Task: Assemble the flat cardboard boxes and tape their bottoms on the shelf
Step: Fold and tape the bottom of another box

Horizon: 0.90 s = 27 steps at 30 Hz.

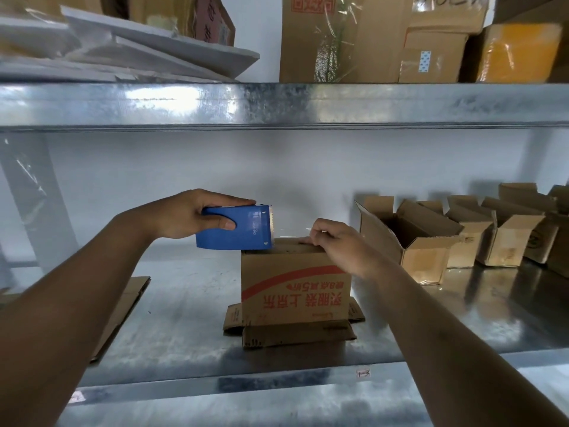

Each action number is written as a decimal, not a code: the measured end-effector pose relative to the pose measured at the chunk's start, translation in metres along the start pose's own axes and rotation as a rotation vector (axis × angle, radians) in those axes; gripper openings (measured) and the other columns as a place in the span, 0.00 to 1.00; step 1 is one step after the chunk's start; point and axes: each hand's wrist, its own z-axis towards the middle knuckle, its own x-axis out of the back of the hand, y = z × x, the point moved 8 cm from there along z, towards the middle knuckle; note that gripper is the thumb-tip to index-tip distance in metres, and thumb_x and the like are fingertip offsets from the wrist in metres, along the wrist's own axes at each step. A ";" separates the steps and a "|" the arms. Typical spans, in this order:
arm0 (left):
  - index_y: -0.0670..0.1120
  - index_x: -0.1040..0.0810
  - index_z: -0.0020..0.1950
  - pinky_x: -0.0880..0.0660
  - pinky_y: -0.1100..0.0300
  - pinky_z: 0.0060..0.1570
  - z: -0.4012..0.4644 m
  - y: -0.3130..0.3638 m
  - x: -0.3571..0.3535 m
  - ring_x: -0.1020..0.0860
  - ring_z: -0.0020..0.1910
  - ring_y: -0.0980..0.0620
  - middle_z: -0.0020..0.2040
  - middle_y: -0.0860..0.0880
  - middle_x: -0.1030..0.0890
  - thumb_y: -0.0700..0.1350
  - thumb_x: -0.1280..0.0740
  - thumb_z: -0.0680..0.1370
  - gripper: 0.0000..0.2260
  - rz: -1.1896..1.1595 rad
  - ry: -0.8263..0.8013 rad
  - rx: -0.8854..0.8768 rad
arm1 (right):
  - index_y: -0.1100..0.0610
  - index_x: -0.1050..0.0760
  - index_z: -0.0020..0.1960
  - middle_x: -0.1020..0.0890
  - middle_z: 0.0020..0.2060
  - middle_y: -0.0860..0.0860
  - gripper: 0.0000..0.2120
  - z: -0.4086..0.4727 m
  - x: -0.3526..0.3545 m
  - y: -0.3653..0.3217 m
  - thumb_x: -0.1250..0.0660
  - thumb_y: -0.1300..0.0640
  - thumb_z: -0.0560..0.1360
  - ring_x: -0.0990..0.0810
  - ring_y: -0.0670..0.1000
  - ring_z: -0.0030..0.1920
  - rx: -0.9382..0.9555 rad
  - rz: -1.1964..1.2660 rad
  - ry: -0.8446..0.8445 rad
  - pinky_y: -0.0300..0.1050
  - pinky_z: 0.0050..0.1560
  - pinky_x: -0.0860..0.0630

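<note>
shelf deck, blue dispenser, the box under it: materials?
Shelf deck: likely galvanized steel, mottled grey sheen with reflections. Blue dispenser: looks like smooth moulded plastic; toothed edge seems metal. Box: brown cardboard, matte, printed red.

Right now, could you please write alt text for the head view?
A left hand holds a blue tape dispenser at the top edge of an upside-down printed cardboard box on a metal shelf, while the right hand presses the tape end down. Assembled open boxes stand to the right.

The cardboard box (295,288) under the right hand (335,245) bears upside-down red Chinese print, including a "5". The blue tape dispenser (235,228) in the left hand (191,215) carries a small brand word, too small to read.
</note>
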 end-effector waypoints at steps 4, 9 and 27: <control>0.63 0.27 0.74 0.29 0.63 0.66 -0.008 -0.001 -0.005 0.26 0.69 0.64 0.69 0.68 0.24 0.53 0.30 0.78 0.24 -0.049 0.011 -0.007 | 0.45 0.25 0.42 0.14 0.51 0.42 0.14 -0.004 -0.005 0.004 0.41 0.52 0.86 0.17 0.44 0.55 0.034 -0.032 0.011 0.48 0.53 0.23; 0.63 0.27 0.74 0.27 0.73 0.57 -0.018 -0.002 -0.005 0.25 0.67 0.64 0.67 0.68 0.22 0.51 0.30 0.78 0.24 -0.049 0.024 0.010 | 0.49 0.27 0.43 0.16 0.44 0.35 0.13 -0.014 -0.005 -0.004 0.43 0.55 0.86 0.19 0.37 0.51 0.085 -0.083 0.042 0.36 0.44 0.29; 0.71 0.28 0.72 0.26 0.62 0.65 -0.067 -0.004 0.007 0.25 0.67 0.65 0.70 0.70 0.26 0.56 0.32 0.79 0.22 0.072 0.118 0.015 | 0.44 0.33 0.48 0.14 0.50 0.49 0.10 -0.021 -0.007 -0.016 0.48 0.50 0.87 0.19 0.53 0.37 0.142 -0.323 0.068 0.53 0.38 0.22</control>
